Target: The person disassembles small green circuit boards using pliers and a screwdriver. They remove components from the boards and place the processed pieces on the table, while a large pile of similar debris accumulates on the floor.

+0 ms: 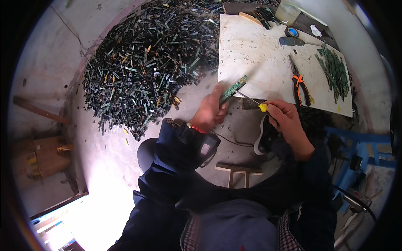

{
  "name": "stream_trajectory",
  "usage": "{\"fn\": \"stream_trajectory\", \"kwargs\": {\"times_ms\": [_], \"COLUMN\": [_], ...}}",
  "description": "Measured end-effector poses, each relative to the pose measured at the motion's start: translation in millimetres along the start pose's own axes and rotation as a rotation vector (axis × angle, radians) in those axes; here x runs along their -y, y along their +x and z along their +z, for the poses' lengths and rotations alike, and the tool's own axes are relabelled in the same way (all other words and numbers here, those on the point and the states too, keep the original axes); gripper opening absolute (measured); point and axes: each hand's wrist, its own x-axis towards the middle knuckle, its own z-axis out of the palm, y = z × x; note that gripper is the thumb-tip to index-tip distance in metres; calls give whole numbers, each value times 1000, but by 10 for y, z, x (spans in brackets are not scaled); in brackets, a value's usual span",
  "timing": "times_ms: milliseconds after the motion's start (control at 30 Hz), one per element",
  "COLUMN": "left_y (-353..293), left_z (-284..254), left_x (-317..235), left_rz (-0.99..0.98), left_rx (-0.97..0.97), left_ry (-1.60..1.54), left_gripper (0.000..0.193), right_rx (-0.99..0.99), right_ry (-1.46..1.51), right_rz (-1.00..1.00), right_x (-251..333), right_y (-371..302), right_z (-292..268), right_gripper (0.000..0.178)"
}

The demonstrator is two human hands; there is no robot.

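Note:
My left hand [211, 109] is closed around one end of a narrow green circuit board [233, 88], which slants up to the right over the near left edge of the white board [255, 54]. In my right hand [288, 121] is a screwdriver [263, 107] with a yellow handle. Its thin metal shaft points up and left, and the tip is at the circuit board's edge; whether it touches cannot be told. Long-nose pliers [300, 83] with orange and black handles lie on the white board, right of my hands. Farther right lies a stack of green circuit strips [333, 75].
A large heap of dark circuit strips [146, 62] covers the floor at the left. At the white board's far side are another screwdriver [292, 41], a roll of blue tape [292, 32] and a translucent container [288, 12]. A blue stool [360, 146] stands at the right.

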Motion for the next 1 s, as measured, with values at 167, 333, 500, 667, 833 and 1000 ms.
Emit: {"fn": "stream_trajectory", "kwargs": {"times_ms": [167,333,500,667,833,1000], "left_y": [1,-23,-111,-108,-64,-71], "left_z": [-10,-45,97,146,130,124], "left_x": [-30,14,49,13,-4,-3], "left_rz": [-63,-17,-17,-94,-150,-103], "left_rx": [-8,98,198,263,224,239], "left_ry": [44,133,248,201,70,-43], "left_gripper": [54,54,54,58,62,68], "right_rx": [-88,-277,-50,53,154,107], "right_ry": [-547,-225,-259,-241,-278,-268], "right_rz": [-317,-309,-189,-164,-144,-169], "right_x": [126,413,320,225,201,147], "right_y": [95,79,157,182,171,119], "right_z": [-346,-476,-18,151,81,97], "right_gripper": [19,17,17,15,16,18]}}
